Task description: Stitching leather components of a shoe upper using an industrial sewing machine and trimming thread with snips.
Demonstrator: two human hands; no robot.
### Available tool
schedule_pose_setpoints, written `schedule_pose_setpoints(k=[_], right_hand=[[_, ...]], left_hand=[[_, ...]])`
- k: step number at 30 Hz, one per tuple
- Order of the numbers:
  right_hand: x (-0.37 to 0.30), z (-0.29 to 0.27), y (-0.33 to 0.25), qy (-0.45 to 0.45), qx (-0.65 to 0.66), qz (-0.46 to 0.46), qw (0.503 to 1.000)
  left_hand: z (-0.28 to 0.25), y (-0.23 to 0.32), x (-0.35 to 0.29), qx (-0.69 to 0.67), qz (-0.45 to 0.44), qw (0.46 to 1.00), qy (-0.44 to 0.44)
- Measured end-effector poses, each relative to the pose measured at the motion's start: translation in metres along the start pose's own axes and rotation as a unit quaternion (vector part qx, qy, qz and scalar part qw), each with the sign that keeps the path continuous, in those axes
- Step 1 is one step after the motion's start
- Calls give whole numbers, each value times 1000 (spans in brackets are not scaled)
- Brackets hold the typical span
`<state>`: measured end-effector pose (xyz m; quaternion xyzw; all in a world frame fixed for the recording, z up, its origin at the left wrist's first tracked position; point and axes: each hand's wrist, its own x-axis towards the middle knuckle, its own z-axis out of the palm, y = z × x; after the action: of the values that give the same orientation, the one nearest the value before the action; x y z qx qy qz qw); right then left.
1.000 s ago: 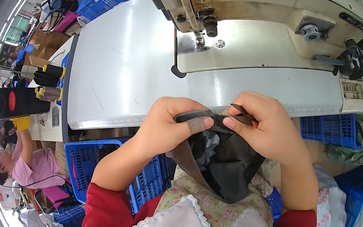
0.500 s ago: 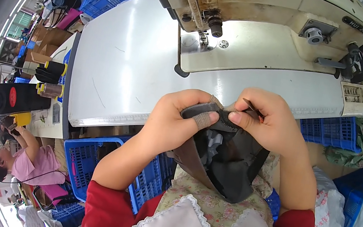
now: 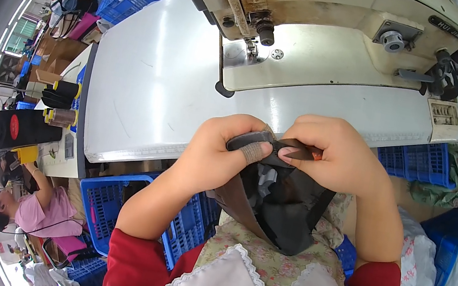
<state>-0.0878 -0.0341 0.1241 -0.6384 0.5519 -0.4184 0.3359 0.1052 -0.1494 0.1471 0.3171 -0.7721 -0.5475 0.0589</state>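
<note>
A hollow, dark brown and black leather-like piece (image 3: 283,217) hangs over my lap, its open side facing up; its exact kind cannot be made out. My left hand (image 3: 221,151) pinches its thick curved rim between thumb and fingers, with beige tape wrapped round the thumb. Close beside it, my right hand (image 3: 337,156) is closed on the same rim. A flat dark tip (image 3: 299,152) with a bit of orange-red shows between the right thumb and fingers; whether it belongs to the piece or is a small tool is unclear.
Ahead stands a cream sewing machine (image 3: 322,31) on a white table (image 3: 148,80). Blue crates (image 3: 113,208) sit below its left side, and another blue crate (image 3: 415,162) lies under the right. Thread spools (image 3: 64,102) and a person in pink (image 3: 45,212) are at the left.
My right hand has shifted slightly left, nearer my left hand, and the dark tip in it now lies flatter. My left hand keeps its hold on the rim.
</note>
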Motion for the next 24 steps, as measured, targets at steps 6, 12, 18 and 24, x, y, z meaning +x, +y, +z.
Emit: schedule_pose_setpoints(k=[6, 12, 18, 24], right_hand=[[-1, -1, 16, -22, 159, 30, 987], [5, -9, 24, -87, 226, 110, 964], [4, -4, 26, -69, 295, 123, 945], [8, -8, 26, -126, 327, 131, 928]], left_hand=[[-2, 0, 4, -3, 7, 999, -34], [-2, -8, 6, -88, 5, 995, -57], [-5, -1, 10, -40, 1, 996, -83], [-2, 10, 10, 10, -13, 998, -56]])
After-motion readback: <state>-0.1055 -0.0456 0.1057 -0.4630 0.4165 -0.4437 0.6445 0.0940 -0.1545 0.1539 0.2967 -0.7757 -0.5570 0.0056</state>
